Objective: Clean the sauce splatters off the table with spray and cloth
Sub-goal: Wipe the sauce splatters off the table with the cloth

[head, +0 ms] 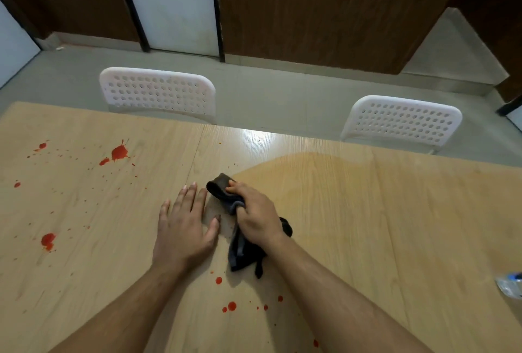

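Observation:
My right hand (255, 214) grips a dark grey cloth (243, 251) bunched on the wooden table (395, 225), near its middle. My left hand (185, 224) lies flat on the tabletop just left of the cloth, fingers straight and spread. Red sauce splatters (118, 152) mark the far left of the table. More red drops (48, 239) sit at the near left, and others (231, 306) lie between my forearms. A clear spray bottle (511, 285) is partly cut off at the right edge of the view.
Two white perforated chairs (158, 93) (404, 121) stand at the table's far edge. Beyond them are a grey floor and brown wall panels. A darker, wet-looking patch (324, 172) covers the tabletop right of the cloth.

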